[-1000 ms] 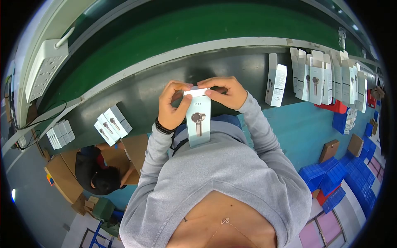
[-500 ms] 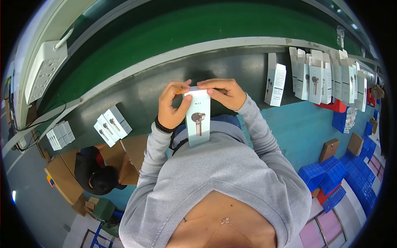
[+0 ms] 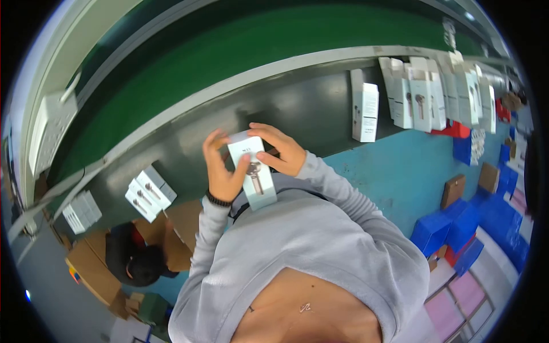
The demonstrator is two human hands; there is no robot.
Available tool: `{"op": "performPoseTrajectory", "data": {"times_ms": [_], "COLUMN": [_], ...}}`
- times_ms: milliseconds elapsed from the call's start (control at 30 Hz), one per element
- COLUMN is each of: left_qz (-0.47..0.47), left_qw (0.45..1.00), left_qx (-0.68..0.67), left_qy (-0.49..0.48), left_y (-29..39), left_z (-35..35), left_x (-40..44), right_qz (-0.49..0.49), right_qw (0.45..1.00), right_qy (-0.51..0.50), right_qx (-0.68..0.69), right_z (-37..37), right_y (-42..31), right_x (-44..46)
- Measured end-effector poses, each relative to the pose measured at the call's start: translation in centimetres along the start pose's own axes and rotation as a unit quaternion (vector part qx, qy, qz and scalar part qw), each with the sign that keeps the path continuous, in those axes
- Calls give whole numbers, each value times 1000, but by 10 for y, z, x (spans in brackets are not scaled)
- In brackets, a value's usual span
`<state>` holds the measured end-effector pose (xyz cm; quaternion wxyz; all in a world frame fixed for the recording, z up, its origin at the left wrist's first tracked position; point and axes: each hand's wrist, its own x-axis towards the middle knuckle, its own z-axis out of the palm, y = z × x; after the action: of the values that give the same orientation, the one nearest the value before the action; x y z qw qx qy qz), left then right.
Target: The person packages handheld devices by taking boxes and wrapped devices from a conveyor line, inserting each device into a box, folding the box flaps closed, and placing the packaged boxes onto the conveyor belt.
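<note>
A slim, pale retail box (image 3: 264, 195) with a picture of a brown-grey handheld device stands in front of my chest, tilted to the left. Its lower end rests against or close to my grey sweatshirt. My left hand (image 3: 223, 174) grips the upper left edge, thumb on the printed face. From the other side my right hand (image 3: 283, 151) holds the box's top, its thumb on the front and its fingers over the top edge. The top looks closed, though the fingers partly cover it.
To the right stand several boxes with raised flaps (image 3: 420, 100) and a single open box (image 3: 366, 111). Left on the dark bench (image 3: 309, 86) lie several closed boxes (image 3: 150, 193) and another stack (image 3: 82, 212). A person (image 3: 137, 257) bends beside cardboard cartons (image 3: 94, 271) below.
Both hands and the box have shifted left, and the box now leans to the left. My right thumb has come down onto its front face. The whole view has turned slightly.
</note>
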<state>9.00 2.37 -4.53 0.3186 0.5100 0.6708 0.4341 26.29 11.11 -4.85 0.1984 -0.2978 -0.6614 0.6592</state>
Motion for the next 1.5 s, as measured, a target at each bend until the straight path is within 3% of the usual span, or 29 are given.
{"op": "performPoseTrajectory", "data": {"times_ms": [67, 133, 167, 267, 300, 333, 400, 467, 500, 533, 600, 633, 667, 733, 767, 800, 867, 933, 967, 1067, 1133, 1267, 1300, 1400, 1433, 1500], "left_qz": [-101, 5, -128, -109, -134, -97, -118, -118, -192, -187, -239, -353, -325, -277, -186, -134, -130, -150, -157, -212, -295, -393, -380, -407, -345, -218], "left_qw": [995, 990, 982, 993, 984, 974, 960, 936, 930, 923, 852, 776, 709, 764, 862, 924, 985, 973, 960, 881, 859, 821, 820, 801, 825, 860], "left_qx": [6, 135, 108, 32, 118, 202, 246, 309, 274, 298, 437, 493, 591, 543, 432, 324, 38, -164, -195, -353, -332, -293, -291, -295, -325, -375], "left_qy": [0, -48, -91, -15, -4, 17, 62, 122, 154, 156, 161, 175, 207, 210, 188, 150, 103, -57, -127, -231, -256, -293, -313, -326, -308, -267], "left_y": [18, 20, 26, -31, -40, -62, -93, -156, -161, -184, -226, -203, -194, -178, -182, -175, -144, -100, -84, -86, -70, -83, -84, -86, -88, -93], "left_z": [6, 8, 12, 14, 4, -8, -34, -63, -72, -86, -110, -101, -91, -86, -86, -72, -9, 54, 81, 158, 182, 205, 203, 200, 201, 199], "left_x": [-13, -18, -21, -19, -17, -19, -23, -39, -42, -50, -68, -59, -57, -43, -37, -23, 1, 22, 32, 45, 50, 56, 56, 57, 55, 44], "right_qz": [-19, 25, 11, -50, -47, -43, 1, 179, 232, 282, 393, 418, 443, 407, 390, 372, 294, 268, 254, 152, 81, 134, 104, 227, 209, 80], "right_qw": [999, 997, 998, 994, 972, 935, 829, 679, 682, 650, 710, 708, 705, 713, 734, 754, 740, 746, 758, 791, 815, 782, 793, 847, 844, 877], "right_qy": [39, 74, 61, 72, 136, 194, 379, 443, 456, 474, 453, 447, 440, 453, 464, 472, 453, 472, 472, 429, 368, 466, 482, 434, 430, 411], "right_qx": [-30, -29, -14, -69, -183, -294, -411, -558, -522, -523, -369, -353, -336, -346, -306, -265, -401, -385, -371, -409, -440, -392, -358, -208, -244, -237], "right_z": [3, 9, 11, -3, -19, -45, -98, -144, -162, -173, -185, -188, -184, -177, -174, -169, -151, -137, -133, -108, -94, -84, -86, -91, -89, -75], "right_y": [11, 9, 9, 10, 19, 31, 63, 114, 125, 140, 146, 145, 146, 147, 144, 140, 147, 140, 142, 142, 139, 150, 153, 147, 140, 121], "right_x": [4, 5, 9, 9, 7, 0, -22, -60, -77, -90, -104, -104, -104, -103, -100, -96, -82, -67, -62, -51, -49, -52, -52, -57, -57, -57]}}
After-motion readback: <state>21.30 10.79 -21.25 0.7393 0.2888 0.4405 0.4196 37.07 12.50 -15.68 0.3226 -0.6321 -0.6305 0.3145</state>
